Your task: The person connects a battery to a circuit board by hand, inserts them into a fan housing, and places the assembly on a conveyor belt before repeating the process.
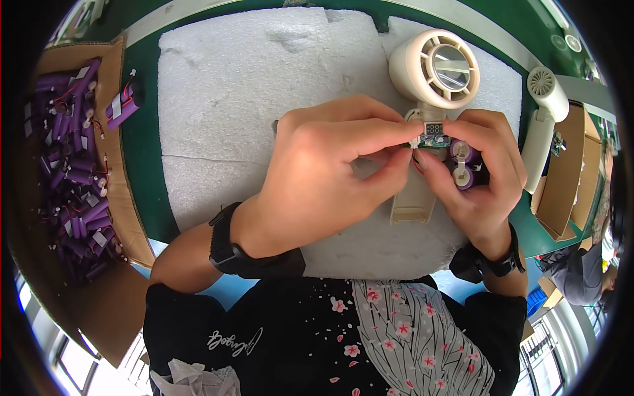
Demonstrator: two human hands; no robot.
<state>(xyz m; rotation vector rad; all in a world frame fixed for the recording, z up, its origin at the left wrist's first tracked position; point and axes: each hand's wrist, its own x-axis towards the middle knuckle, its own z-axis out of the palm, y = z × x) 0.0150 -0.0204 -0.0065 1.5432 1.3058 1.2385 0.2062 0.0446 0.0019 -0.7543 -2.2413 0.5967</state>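
Observation:
A cream handheld fan (404,69) lies on the foam sheet with its round grille up and its handle (411,206) opened. At the top of the handle sits a small green circuit board (436,140) with a dark digit display (433,129). My left hand (323,168) pinches a small white plug (415,142) at the board's left edge, thumb and forefinger closed. With my right hand (485,168) I hold a purple battery pack (460,153) against the palm. My right forefinger touches the board beside the display, and the thumb tip is by the thin wires under the plug.
A cardboard box (135,191) full of purple battery packs stands at the left, one pack (123,105) by its edge. The white foam sheet (218,99) covers the green table. Another fan (547,99) and an open carton (561,178) are at the right; a person (581,270) sits beyond.

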